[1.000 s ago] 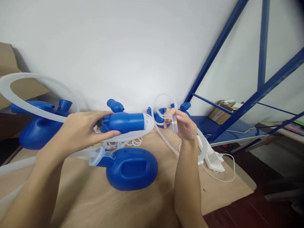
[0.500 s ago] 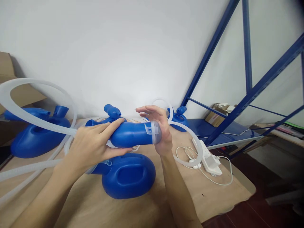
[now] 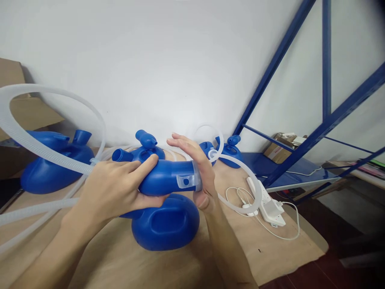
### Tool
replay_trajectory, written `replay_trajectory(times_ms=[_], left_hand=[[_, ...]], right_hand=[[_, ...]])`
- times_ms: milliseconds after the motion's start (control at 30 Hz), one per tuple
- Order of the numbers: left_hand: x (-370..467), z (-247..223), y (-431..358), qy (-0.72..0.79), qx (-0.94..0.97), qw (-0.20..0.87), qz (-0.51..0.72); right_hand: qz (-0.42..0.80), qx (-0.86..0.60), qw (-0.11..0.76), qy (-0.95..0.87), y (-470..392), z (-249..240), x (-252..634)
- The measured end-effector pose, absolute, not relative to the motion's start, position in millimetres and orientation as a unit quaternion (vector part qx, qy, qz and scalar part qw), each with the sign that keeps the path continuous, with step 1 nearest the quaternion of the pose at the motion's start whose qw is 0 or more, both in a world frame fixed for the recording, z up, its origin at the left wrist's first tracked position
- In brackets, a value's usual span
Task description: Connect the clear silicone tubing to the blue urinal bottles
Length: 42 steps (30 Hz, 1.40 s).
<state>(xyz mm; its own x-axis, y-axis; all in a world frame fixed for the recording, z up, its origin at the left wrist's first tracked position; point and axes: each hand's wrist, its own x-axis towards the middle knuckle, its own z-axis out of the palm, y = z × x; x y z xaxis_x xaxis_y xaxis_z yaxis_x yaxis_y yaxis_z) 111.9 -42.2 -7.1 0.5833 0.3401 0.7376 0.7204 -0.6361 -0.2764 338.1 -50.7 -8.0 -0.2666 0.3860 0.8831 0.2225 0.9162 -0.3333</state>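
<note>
Blocking part of near jug point(image 3: 168, 224) is left hand point(image 3: 110, 190).

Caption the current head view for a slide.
Left hand grips a blue plastic neck while the right hand presses the clear cap on its end.

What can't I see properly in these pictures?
Head view:
Left end of the held blue piece: under the left hand.
End of its clear cap: behind the right hand.
Mouth of the blue bottle below: behind the left hand and wrist.
Part of the big clear hose: cut off by the left edge.
Print on the cardboard box: too small.
</note>
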Motion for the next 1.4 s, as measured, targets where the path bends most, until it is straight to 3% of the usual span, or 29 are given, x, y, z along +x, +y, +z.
replay_trajectory(times_ms=[167,400,600,733,800,900,1067,1167,1300,1400], left_hand=[[118.4,-8.3,-42.3,-0.346,-0.851,0.234,-0.318],[128.5,-2.9,-43.8,-0.411,-0.862,0.127,-0.269],[117.3,0.5,-36.9,-0.343,-0.897,-0.088,-0.266],[111.3,1.2,-32.1,-0.295,-0.901,-0.2,-0.249],[111.3,2.3,-33.0,-0.3,-0.902,-0.181,-0.254],[113.7,1.9,-37.1,-0.335,-0.898,-0.069,-0.276],[124.5,-14.0,-38.2,-0.399,-0.831,0.226,-0.315],[135.2,-25.6,-34.0,-0.381,-0.8,0.302,-0.352],[143.6,-27.8,-31.4,-0.39,-0.798,0.255,-0.381],[139.4,-19.5,-32.1,-0.406,-0.818,0.065,-0.402]], right_hand=[[0.05,-0.217,0.563,-0.796,-56.0,-7.6,337.1],[0.008,-0.133,0.592,-0.795,-46.6,-10.2,334.0],[-0.024,-0.023,0.577,-0.816,-28.6,-23.4,330.0],[-0.017,-0.035,0.565,-0.824,-24.8,-31.4,322.4],[-0.021,-0.047,0.58,-0.813,-24.9,-31.4,319.5],[-0.014,-0.082,0.614,-0.785,-27.5,-28.3,317.0],[0.188,-0.237,0.708,-0.639,-29.6,-27.6,309.8],[0.24,-0.265,0.74,-0.569,-25.4,-29.6,309.4],[0.157,-0.242,0.755,-0.589,-21.8,-29.7,319.9],[0.071,-0.18,0.735,-0.65,-23.8,-25.8,326.6]])
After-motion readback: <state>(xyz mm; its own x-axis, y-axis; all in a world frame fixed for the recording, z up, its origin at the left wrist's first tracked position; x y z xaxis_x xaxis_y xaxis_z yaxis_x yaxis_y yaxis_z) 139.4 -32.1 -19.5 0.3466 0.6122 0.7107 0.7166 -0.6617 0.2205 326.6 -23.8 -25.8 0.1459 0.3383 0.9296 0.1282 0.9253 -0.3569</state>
